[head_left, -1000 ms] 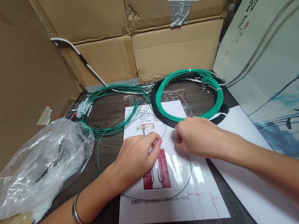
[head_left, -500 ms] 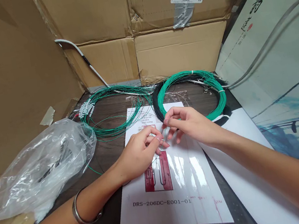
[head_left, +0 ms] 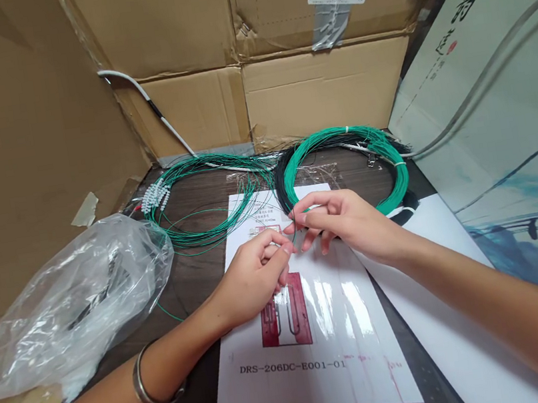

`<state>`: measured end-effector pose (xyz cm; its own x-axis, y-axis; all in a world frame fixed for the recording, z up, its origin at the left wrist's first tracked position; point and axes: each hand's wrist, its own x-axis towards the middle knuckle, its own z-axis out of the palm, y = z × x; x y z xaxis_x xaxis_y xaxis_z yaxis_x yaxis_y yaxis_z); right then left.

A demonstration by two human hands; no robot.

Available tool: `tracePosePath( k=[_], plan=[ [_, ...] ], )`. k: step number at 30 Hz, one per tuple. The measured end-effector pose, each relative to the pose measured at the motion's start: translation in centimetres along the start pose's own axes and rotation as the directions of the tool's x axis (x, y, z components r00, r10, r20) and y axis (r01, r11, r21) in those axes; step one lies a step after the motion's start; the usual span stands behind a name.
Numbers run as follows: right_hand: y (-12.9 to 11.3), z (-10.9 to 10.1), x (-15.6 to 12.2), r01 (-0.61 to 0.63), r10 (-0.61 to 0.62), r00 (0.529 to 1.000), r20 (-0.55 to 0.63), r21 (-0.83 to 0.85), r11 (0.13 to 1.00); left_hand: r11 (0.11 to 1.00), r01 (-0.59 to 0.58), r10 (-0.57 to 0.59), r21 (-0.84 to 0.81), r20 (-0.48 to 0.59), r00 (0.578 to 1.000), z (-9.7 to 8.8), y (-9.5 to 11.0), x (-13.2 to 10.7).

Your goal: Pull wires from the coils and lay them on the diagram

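- Since a second ago, the right hand (head_left: pixel 347 217) has loosened from a fist and come nearer the left hand (head_left: pixel 259 270); the wide loop that lay over the lower sheet no longer shows there.
- Right hand: thumb and forefinger are pinched together on a thin wire (head_left: pixel 295 231), with the other fingers loosely bent and spread.
- Left hand: the fingers are curled, thumb tip close to the forefinger; whether it also grips the wire I cannot tell.
- The thin wire sits in the narrow gap between the two sets of fingertips, above the upper part of the printed sheet (head_left: pixel 341 325) and in front of the green-and-black coil (head_left: pixel 400 182).
- Handling it well, I judge, calls for a light pinch close to the working stretch, steady wrists and some slack, so that so fine a strand neither kinks nor slips; it should also stay clear of the looser coil (head_left: pixel 213 235) at the left, where it could snag.
- The visible stretch has its long axis running roughly away from the person, slightly slanted, nearly in line with the sheet's length. Where its ends point is hidden by the fingers.
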<state>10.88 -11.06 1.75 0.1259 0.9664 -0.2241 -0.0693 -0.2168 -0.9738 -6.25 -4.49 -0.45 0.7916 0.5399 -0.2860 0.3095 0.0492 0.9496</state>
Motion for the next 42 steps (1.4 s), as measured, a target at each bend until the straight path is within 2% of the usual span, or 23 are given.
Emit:
tracePosePath(
  k=[18, 27, 34, 37, 39, 42],
  plan=[
    [0.0, -0.3, -0.2, 0.106, -0.111, 0.993, -0.039, -0.107, 0.989, 0.983, -0.115, 0.114, 0.141, 0.015, 0.993, -0.1, 0.5, -0.1],
    [-0.8, 0.3, -0.4, 0.069, -0.079, 0.994, -0.071, -0.136, 0.988, 0.978, -0.107, 0.107, 0.178, 0.006, 0.994, -0.1, 0.4, -0.2],
    [-0.6, 0.2, -0.4, 0.067, -0.075, 0.996, -0.053, -0.133, 0.989, 0.964, -0.104, 0.105, 0.244, 0.012, 0.994, 0.0, 0.4, -0.3],
    [-0.6, 0.1, -0.4, 0.069, -0.078, 0.996, -0.051, -0.154, 0.986, 0.915, -0.151, 0.169, 0.374, -0.017, 0.985, -0.9, 0.8, -0.2],
    [-0.8, 0.0, -0.4, 0.065, -0.077, 0.995, -0.06, -0.18, 0.981, 0.841, -0.173, 0.255, 0.513, -0.093, 0.963, -2.0, 1.1, 0.0],
    [-1.0, -0.2, -0.4, 0.041, -0.061, 0.995, -0.084, -0.213, 0.976, 0.65, -0.036, 0.336, 0.759, -0.244, 0.909, -4.0, 1.5, 0.2]
  ],
)
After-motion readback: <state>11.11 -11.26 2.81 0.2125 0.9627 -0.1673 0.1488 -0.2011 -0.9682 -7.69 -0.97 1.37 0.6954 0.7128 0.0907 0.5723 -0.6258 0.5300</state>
